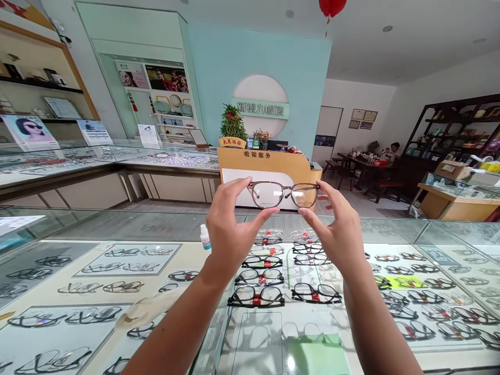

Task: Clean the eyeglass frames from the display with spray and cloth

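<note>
Held up level in front of me is a pair of eyeglasses (pixel 288 189) with thin dark rims and clear lenses; small print shows on the left lens. My left hand (pixel 230 221) pinches the left side of the frame, its thumb under the lens and index finger at the upper corner. On the other side my right hand (pixel 338 226) grips the same way, thumb below and index finger at the right hinge. Below the hands, in the glass showcase, rows of eyeglasses (pixel 257 297) with red tags lie folded.
A small white bottle (pixel 205 237) stands on the glass showcase (pixel 156 224), left of my forearm. A green card (pixel 318 354) lies near the front. Beyond are a wooden cashier counter (pixel 269 161), more display counters (pixel 172 159) and a person (pixel 390 152) seated at a table.
</note>
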A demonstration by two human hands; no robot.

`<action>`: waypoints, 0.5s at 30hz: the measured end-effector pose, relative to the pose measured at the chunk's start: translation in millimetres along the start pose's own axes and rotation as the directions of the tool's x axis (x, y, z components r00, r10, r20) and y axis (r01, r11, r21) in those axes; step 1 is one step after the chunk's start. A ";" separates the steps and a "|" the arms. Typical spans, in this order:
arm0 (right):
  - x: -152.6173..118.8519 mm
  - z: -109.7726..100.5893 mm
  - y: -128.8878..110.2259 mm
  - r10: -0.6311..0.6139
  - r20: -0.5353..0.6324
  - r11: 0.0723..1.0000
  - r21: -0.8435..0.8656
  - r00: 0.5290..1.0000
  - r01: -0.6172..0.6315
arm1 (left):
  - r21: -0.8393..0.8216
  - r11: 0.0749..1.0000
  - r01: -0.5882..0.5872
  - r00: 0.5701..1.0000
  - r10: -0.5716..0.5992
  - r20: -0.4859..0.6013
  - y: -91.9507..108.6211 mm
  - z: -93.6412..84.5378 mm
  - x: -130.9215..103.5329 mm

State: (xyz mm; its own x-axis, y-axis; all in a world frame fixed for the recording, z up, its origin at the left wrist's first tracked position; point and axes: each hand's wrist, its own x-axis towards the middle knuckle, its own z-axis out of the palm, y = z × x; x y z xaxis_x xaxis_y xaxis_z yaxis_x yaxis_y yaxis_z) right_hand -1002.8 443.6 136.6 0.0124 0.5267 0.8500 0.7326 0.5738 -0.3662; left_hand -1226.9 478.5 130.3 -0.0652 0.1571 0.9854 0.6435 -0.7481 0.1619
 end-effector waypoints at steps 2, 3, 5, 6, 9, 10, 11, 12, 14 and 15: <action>-0.1 0.3 0.7 -0.005 -0.001 1.000 -0.004 1.000 0.005 | -0.003 1.000 -0.022 1.000 0.022 -0.009 -0.4 0.5 -0.6; -0.2 0.3 0.9 -0.008 -0.002 1.000 -0.006 1.000 0.008 | -0.005 1.000 -0.026 1.000 0.026 -0.009 -0.6 0.6 -0.7; -0.2 0.4 1.2 -0.016 -0.005 1.000 -0.008 1.000 0.016 | -0.009 1.000 -0.024 1.000 0.024 -0.006 -0.6 0.7 -0.9; -0.2 0.4 1.3 -0.019 -0.006 1.000 -0.009 1.000 0.019 | -0.005 1.000 -0.020 1.000 0.020 -0.003 -0.6 0.6 -0.8; -0.2 0.9 1.4 -0.022 -0.005 1.000 -0.015 1.000 0.022 | 0.020 0.999 -0.028 1.000 0.028 -0.002 0.0 0.4 -0.4; -0.2 1.1 1.4 -0.020 -0.005 1.000 -0.018 1.000 0.019 | 0.025 0.999 -0.041 0.999 0.041 -0.007 0.3 0.4 -0.2; -0.2 1.3 1.4 -0.017 -0.003 1.000 -0.020 1.000 0.017 | 0.028 0.998 -0.053 0.998 0.054 -0.013 0.7 0.5 -0.1; -0.2 1.6 1.5 -0.016 -0.003 1.000 -0.021 1.000 0.016 | 0.031 0.998 -0.062 0.998 0.062 -0.016 1.0 0.6 -0.1; -0.3 1.9 1.7 -0.017 0.001 1.000 -0.017 1.000 0.017 | 0.043 0.997 -0.061 0.998 0.062 -0.017 1.6 1.1 -0.2; -0.3 1.9 1.8 -0.018 0.001 1.000 -0.013 1.000 0.018 | 0.049 0.997 -0.057 0.998 0.058 -0.014 1.8 1.3 -0.4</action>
State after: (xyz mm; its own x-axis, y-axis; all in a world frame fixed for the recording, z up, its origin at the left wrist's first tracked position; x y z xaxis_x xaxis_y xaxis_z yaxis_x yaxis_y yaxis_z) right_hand -1002.8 445.7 135.0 -0.0013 0.5169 0.8561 0.7415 0.5748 -0.3459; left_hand -1224.7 477.9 130.1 -0.0385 0.1041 0.9938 0.6831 -0.7231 0.1022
